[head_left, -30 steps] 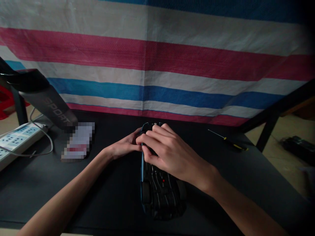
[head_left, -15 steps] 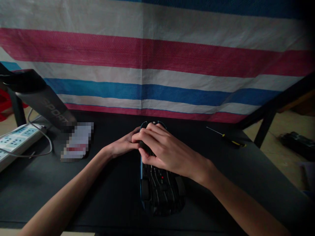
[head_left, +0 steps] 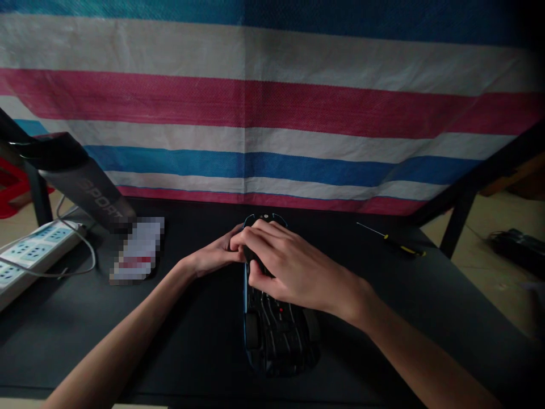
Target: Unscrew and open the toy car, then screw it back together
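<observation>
A toy car [head_left: 283, 332] lies upside down on the black table, its black underside and wheels facing up and blue body edges showing. My left hand [head_left: 219, 253] grips the car's left side near the far end, fingers partly hidden by my right hand. Over that same end arches my right hand [head_left: 285, 258], its bent fingers and thumb closed around a dark part by the far left wheel. The palm covers much of that end, so the exact grip is hidden. A small red dot shows on the underside.
On the right lies a screwdriver [head_left: 402, 244] with a black and yellow handle. To the left are a blurred-out flat item [head_left: 138, 250], a grey sports bottle [head_left: 96, 193] and a white power strip [head_left: 38, 250] with a cable. A striped sheet [head_left: 272, 108] hangs behind the table.
The view has tilted up slightly, so the scene sits a little lower. My right fingers and thumb have shifted slightly at the car's far left wheel; my left hand keeps its hold.
</observation>
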Demonstrator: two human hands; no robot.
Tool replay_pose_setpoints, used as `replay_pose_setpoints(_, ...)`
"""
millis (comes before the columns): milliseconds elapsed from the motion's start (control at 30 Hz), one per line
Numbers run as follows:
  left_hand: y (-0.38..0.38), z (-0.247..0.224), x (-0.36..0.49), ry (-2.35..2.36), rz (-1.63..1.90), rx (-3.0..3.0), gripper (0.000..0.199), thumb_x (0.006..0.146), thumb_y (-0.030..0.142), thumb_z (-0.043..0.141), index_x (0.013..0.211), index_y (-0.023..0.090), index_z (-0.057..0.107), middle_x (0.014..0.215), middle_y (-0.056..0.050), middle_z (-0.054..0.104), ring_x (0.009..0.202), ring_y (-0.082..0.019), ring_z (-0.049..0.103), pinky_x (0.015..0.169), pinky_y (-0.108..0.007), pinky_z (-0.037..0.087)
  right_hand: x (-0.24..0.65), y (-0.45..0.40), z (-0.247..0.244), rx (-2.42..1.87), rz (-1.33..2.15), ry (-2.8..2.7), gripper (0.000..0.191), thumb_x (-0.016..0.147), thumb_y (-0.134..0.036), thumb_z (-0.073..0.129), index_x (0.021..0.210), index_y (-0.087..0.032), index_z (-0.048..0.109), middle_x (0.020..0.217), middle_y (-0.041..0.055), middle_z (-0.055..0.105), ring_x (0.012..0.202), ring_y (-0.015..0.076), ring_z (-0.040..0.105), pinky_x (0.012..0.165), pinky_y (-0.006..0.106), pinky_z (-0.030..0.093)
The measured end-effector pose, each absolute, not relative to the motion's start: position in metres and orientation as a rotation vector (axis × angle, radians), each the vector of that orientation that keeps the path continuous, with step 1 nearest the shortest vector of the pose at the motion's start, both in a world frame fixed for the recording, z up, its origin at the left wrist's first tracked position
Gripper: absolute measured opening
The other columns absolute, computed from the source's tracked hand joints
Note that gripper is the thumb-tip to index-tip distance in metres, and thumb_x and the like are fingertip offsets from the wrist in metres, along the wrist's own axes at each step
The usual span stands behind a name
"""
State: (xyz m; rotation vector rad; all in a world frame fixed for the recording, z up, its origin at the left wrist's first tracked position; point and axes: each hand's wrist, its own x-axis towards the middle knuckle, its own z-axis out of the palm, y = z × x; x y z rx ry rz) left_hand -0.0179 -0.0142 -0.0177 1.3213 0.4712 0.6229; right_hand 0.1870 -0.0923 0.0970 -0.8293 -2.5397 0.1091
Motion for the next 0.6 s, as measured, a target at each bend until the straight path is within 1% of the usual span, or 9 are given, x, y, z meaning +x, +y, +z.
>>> replay_pose_setpoints(67,-0.015,-0.015,-0.018,0.507,0.621,1.343,0.049,0.083,0.018,0.074,0.13,0.019,0.059,0.125,-0.008,0.065,0.121,-0.028,0.058,0.103,-0.042,0.044,0.183,-0.093,0.094,-0.879,0.057,-2.521,0.025,0.095,-0.019,0.055,0.119,-0.016,0.054,0.114,0.0087,0.064,0.107,0.0237,0.057,0.096,0.043,0.048)
replay_pose_setpoints(133,-0.016,-0.011,-0.017,0.57,0.636,1.39,0.046,0.081,0.017,0.074,0.125,0.019,0.061,0.123,-0.007,0.066,0.121,-0.029,0.057,0.101,-0.04,0.046,0.178,-0.092,0.091,-0.911,-0.045,-2.5,0.02,0.1,-0.026,0.054,0.117,-0.016,0.056,0.109,0.0088,0.066,0.101,0.0237,0.059,0.092,0.043,0.048)
replay_pose_setpoints(167,-0.016,-0.009,-0.017,0.598,0.645,1.411,0.044,0.08,0.016,0.074,0.123,0.018,0.062,0.12,-0.006,0.067,0.12,-0.029,0.057,0.1,-0.039,0.046,0.177,-0.091,0.089,-0.92,-0.088,-2.493,0.017,0.102,-0.027,0.052,0.114,-0.016,0.057,0.105,0.0088,0.067,0.097,0.0229,0.059,0.09,0.042,0.049)
replay_pose_setpoints(233,-0.017,-0.006,-0.017,0.627,0.663,1.444,0.041,0.08,0.014,0.072,0.12,0.016,0.063,0.116,-0.003,0.067,0.121,-0.03,0.057,0.1,-0.037,0.046,0.174,-0.089,0.088,-0.92,-0.101,-2.485,0.015,0.104,-0.025,0.049,0.112,-0.015,0.058,0.101,0.0088,0.067,0.092,0.0213,0.06,0.087,0.04,0.049)
replay_pose_setpoints(267,-0.017,-0.006,-0.016,0.625,0.669,1.456,0.041,0.08,0.013,0.072,0.12,0.015,0.063,0.116,-0.003,0.067,0.122,-0.03,0.056,0.101,-0.036,0.045,0.174,-0.089,0.088,-0.908,-0.067,-2.484,0.015,0.104,-0.023,0.049,0.114,-0.014,0.057,0.102,0.0089,0.067,0.093,0.0209,0.06,0.088,0.04,0.05)
replay_pose_setpoints(400,-0.017,-0.01,-0.015,0.563,0.663,1.449,0.047,0.081,0.014,0.07,0.127,0.015,0.06,0.131,-0.006,0.064,0.132,-0.031,0.051,0.109,-0.039,0.041,0.18,-0.087,0.092,-0.819,0.095,-2.5,0.024,0.099,-0.015,0.053,0.123,-0.015,0.052,0.117,0.0088,0.065,0.109,0.0218,0.059,0.098,0.04,0.049)
replay_pose_setpoints(500,-0.015,-0.017,-0.015,0.544,0.649,1.401,0.056,0.083,0.019,0.073,0.136,0.018,0.054,0.137,-0.01,0.061,0.132,-0.031,0.052,0.11,-0.043,0.041,0.183,-0.087,0.094,-0.811,0.09,-2.512,0.027,0.095,-0.01,0.052,0.121,-0.016,0.053,0.119,0.0079,0.064,0.111,0.0228,0.058,0.1,0.041,0.049)
replay_pose_setpoints(600,-0.011,-0.022,-0.017,0.557,0.651,1.385,0.063,0.079,0.023,0.079,0.136,0.02,0.054,0.133,-0.011,0.063,0.129,-0.033,0.054,0.107,-0.045,0.044,0.183,-0.088,0.093,-0.879,0.006,-2.495,0.022,0.098,-0.017,0.053,0.12,-0.017,0.055,0.116,0.0095,0.066,0.108,0.0244,0.06,0.097,0.045,0.05)
